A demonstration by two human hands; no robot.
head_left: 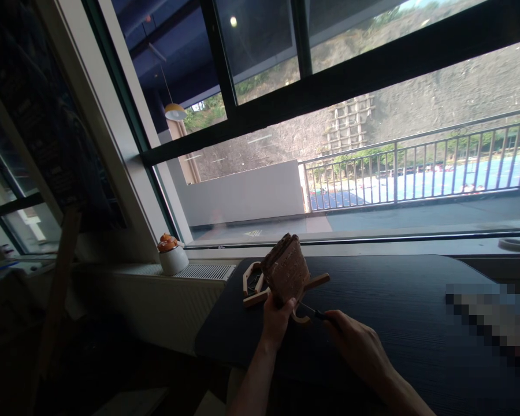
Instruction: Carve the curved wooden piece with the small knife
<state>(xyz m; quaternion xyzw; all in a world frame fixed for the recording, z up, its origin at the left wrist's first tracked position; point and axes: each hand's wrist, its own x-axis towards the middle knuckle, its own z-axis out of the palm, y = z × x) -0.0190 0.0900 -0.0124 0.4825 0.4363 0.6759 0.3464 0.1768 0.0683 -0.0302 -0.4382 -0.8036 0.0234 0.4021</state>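
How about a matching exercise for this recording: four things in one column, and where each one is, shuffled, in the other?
Things
1. Brown block
2. Dark-handled tool
3. White pot with an orange top
4. Pale ring

Places
A. On the slatted ledge beyond the left end of the dark table
B. In the right hand
C. By the window, toward the picture's right edge
D. In the left hand

Right pairs: 1-D, 2-B, 3-A, 4-C

Left fingers (288, 306) grip brown block (287, 270); right fingers (338, 318), thin-shafted tool (319, 314).
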